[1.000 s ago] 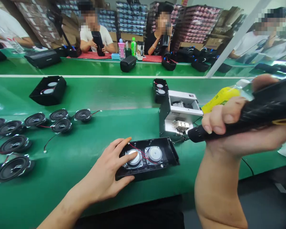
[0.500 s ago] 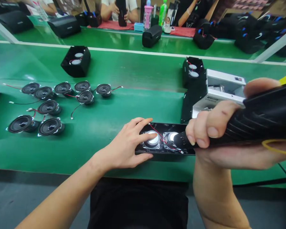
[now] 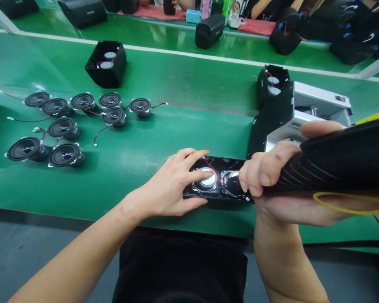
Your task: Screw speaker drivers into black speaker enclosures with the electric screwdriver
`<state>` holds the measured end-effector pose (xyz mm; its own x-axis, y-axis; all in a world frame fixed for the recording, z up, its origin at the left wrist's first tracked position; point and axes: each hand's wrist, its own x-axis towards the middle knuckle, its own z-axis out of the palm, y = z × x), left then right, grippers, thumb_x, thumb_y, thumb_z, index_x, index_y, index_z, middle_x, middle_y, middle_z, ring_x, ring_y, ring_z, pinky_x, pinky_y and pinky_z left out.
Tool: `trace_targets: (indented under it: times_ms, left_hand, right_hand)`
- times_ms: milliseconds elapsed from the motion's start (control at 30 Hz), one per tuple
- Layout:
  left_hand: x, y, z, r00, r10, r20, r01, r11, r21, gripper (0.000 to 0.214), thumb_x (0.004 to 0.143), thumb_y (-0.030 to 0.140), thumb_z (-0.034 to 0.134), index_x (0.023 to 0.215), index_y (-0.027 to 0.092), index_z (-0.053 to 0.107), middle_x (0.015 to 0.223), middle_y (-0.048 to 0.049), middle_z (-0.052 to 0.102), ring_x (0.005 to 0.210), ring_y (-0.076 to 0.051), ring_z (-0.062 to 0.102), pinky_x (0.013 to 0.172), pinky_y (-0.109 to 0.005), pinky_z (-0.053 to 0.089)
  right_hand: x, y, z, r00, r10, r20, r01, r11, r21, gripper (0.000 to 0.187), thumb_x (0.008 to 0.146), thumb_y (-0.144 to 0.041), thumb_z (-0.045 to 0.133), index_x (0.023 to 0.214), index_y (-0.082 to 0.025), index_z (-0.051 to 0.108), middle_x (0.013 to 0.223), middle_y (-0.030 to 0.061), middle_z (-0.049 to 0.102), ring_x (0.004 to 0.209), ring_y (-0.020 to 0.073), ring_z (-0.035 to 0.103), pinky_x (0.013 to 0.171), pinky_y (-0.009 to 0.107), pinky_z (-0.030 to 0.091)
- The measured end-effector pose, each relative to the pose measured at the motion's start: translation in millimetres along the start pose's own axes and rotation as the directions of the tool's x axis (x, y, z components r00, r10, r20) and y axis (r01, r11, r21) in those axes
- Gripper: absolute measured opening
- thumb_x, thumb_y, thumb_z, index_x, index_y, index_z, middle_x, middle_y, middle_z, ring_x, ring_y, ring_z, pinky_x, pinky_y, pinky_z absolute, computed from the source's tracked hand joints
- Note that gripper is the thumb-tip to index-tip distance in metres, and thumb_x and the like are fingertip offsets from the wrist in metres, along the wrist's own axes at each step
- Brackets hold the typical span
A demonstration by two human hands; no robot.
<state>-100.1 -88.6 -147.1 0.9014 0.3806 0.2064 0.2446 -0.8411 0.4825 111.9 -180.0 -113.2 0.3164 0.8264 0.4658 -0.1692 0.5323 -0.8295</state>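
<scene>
The left hand [image 3: 173, 185] lies spread over the left end of a black case [image 3: 232, 163], a fingertip on one of the two silver-backed speakers inside; whether thumb and fingers pinch the case cannot be told. The right hand [image 3: 273, 166] is clenched around a black power screwdriver [image 3: 344, 155], its nose over the case's other speaker [image 3: 228, 179]. The case sits near the front edge of the green table [image 3: 177, 130].

Lettering on the front of the silver-and-black machine [image 3: 322, 90] is partly covered by the right hand and unreadable; pale marks on the black boxes [image 3: 82, 14] beyond the white strip [image 3: 164, 54] are too small to read. Hand and screwdriver block the case's right end and the machine's lower front. Nine loose speakers [image 3: 63, 127] with wires cluster toward the table's left edge. Two open black boxes, one behind them [image 3: 120, 69] and one behind the machine [image 3: 262, 90], each show two silver discs.
</scene>
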Motion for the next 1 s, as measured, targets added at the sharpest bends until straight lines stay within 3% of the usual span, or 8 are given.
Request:
trace_targets:
  times_ms: [200,367,467,667,1000]
  left_hand:
    - [0.9,-0.2,0.5,1.0,-0.011,0.025,0.011,1.0,0.011,0.054,0.09,0.04,0.08,0.141,0.026,0.067,0.173,-0.013,0.038,0.152,-0.039,0.039,0.125,-0.063,0.04]
    - [0.0,-1.5,1.5,1.0,0.006,0.007,-0.006,1.0,0.006,0.052,0.091,0.04,0.079,0.14,0.025,0.068,0.172,-0.0136,0.039,0.152,-0.038,0.039,0.124,-0.063,0.04]
    - [-0.1,-1.4,1.7,1.0,0.009,0.005,-0.009,1.0,0.007,0.052,0.091,0.039,0.079,0.14,0.025,0.067,0.172,-0.0137,0.039,0.151,-0.038,0.039,0.124,-0.064,0.041]
    - [0.7,-1.3,0.5,1.0,0.005,0.012,-0.005,1.0,0.01,0.053,0.09,0.04,0.079,0.14,0.025,0.067,0.172,-0.0142,0.04,0.15,-0.039,0.041,0.122,-0.063,0.042]
    - [-0.6,-1.6,-0.4,1.0,0.025,0.017,-0.026,0.999,0.047,0.052,0.093,0.044,0.076,0.141,0.025,0.067,0.168,-0.0166,0.042,0.146,-0.041,0.042,0.118,-0.066,0.044]
  right_hand:
    - [-0.1,-4.8,-3.6,0.998,0.048,0.049,-0.049,0.999,0.007,0.05,0.084,-0.061,0.091,0.125,-0.039,0.075,0.07,-0.0035,0.062,0.046,0.0189,0.054,0.037,0.033,0.049]
    - [-1.3,-0.4,3.0,1.0,0.011,-0.007,-0.011,0.999,0.046,0.045,0.085,-0.062,0.089,0.121,-0.036,0.078,0.066,-0.003,0.059,0.039,0.0176,0.047,0.033,0.033,0.041]
    - [-2.4,1.8,3.9,0.999,0.036,-0.026,-0.035,0.999,0.012,0.048,0.082,-0.06,0.093,0.121,-0.038,0.078,0.067,-0.0028,0.06,0.041,0.0181,0.048,0.034,0.034,0.043]
    - [-2.4,7.7,7.1,0.999,-0.045,-0.01,0.045,0.998,0.054,0.044,0.084,-0.057,0.087,0.119,-0.032,0.079,0.067,-0.0033,0.056,0.038,0.0164,0.045,0.029,0.032,0.038]
    - [-14.7,8.9,9.5,0.996,-0.081,0.038,0.078,0.994,0.08,0.044,0.089,-0.049,0.09,0.124,-0.028,0.075,0.071,-0.0041,0.061,0.044,0.0125,0.051,0.04,0.026,0.047]
